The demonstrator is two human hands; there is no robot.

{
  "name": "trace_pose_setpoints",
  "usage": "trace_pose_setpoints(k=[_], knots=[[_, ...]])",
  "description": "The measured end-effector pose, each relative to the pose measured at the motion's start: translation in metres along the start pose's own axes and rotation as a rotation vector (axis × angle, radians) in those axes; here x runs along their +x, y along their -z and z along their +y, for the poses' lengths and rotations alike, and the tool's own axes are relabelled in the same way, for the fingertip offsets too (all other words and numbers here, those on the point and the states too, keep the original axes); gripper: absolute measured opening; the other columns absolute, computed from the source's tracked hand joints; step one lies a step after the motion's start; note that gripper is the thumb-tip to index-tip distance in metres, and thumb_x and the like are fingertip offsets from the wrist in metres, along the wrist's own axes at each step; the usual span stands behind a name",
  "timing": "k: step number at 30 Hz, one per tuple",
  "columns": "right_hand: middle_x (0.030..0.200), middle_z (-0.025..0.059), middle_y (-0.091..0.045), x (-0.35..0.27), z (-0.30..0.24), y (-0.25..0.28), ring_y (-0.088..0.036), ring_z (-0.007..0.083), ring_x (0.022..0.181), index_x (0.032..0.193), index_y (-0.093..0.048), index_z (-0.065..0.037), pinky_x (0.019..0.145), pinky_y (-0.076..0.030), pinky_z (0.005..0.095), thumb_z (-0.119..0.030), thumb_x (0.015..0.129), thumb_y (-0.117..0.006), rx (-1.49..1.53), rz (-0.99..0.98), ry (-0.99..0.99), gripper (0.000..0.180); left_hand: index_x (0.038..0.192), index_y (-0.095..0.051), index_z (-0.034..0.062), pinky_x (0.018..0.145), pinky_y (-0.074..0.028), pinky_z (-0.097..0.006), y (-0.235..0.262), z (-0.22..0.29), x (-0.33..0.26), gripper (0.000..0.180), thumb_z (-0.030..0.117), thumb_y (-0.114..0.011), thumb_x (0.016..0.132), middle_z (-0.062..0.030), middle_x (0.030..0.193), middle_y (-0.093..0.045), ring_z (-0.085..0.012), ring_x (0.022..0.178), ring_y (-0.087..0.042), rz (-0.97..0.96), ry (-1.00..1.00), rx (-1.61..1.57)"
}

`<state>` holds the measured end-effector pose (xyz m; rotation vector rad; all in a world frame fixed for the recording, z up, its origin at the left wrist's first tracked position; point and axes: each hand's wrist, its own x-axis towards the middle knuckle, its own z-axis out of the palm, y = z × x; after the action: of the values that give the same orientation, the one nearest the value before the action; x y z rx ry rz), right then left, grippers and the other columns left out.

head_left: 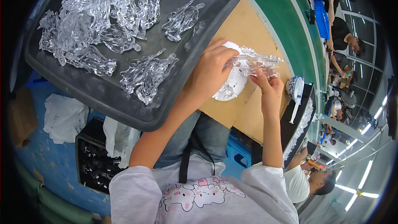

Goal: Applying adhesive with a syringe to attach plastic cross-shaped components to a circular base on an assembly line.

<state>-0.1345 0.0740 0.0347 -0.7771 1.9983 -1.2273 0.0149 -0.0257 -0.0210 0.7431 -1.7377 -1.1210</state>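
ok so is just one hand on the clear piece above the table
No, the left hand and the right hand both have fingers on the clear piece.

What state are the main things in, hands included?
Left hand: closed on the clear piece
Right hand: closed on the same piece
Clear piece: held in both hands
Black tray: partly filled with other clear pieces
White plate: scattered with bits
Black bin: open, scraps inside
White bag: crumpled

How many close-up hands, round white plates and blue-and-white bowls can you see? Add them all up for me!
Hands: 2, left hand and right hand
White plate: 1
Blue-and-white bowl: 1
Total: 4
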Motion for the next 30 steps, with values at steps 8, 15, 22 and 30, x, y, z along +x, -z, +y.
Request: trace_pose_setpoints(k=[8,15,22,30], knots=[[0.088,0.0061,-0.066,-0.009,-0.002,-0.008,-0.060,0.0086,0.078,0.098,-0.063,0.006,0.073,-0.049,0.0229,-0.011,0.084,-0.065,-0.157,0.012,0.133,0.022,0.090,-0.067,0.0039,0.087,-0.044,-0.038,0.000,-0.004,0.000,0.018,0.006,-0.066,0.072,-0.0187,0.107,-0.062,-0.0313,0.104,-0.057,0.000,-0.032,0.088],[0.090,0.0059,-0.067,-0.009,-0.014,-0.010,-0.060,0.0081,0.082,0.101,-0.062,0.005,0.071,-0.048,0.0213,-0.008,0.083,-0.067,-0.425,-0.018,0.250,0.023,0.089,-0.066,0.0013,0.091,-0.042,-0.040,-0.003,-0.005,0.000,0.022,-0.002,-0.065,0.068,-0.0156,0.093,-0.065,-0.0321,0.109,-0.054,-0.001,-0.028,0.065],[0.092,0.0090,-0.068,-0.016,-0.001,-0.017,-0.062,0.0079,0.080,0.108,-0.059,0.003,0.074,-0.051,0.0246,-0.008,0.083,-0.066,-0.381,0.036,0.325,0.028,0.089,-0.067,0.0030,0.087,-0.044,-0.038,-0.001,-0.006,-0.001,0.017,0.005,-0.066,0.072,-0.0193,0.106,-0.062,-0.0309,0.106,-0.056,-0.015,-0.038,0.114],[0.092,0.0092,-0.067,-0.024,-0.009,-0.026,-0.064,0.0130,0.078,0.111,-0.059,0.001,0.069,-0.053,0.0270,-0.009,0.083,-0.065,-0.533,0.073,0.274,0.031,0.089,-0.067,0.0040,0.090,-0.042,-0.040,-0.002,-0.006,0.001,0.020,0.002,-0.065,0.069,-0.0143,0.096,-0.065,-0.0300,0.107,-0.056,-0.034,-0.033,0.089]])
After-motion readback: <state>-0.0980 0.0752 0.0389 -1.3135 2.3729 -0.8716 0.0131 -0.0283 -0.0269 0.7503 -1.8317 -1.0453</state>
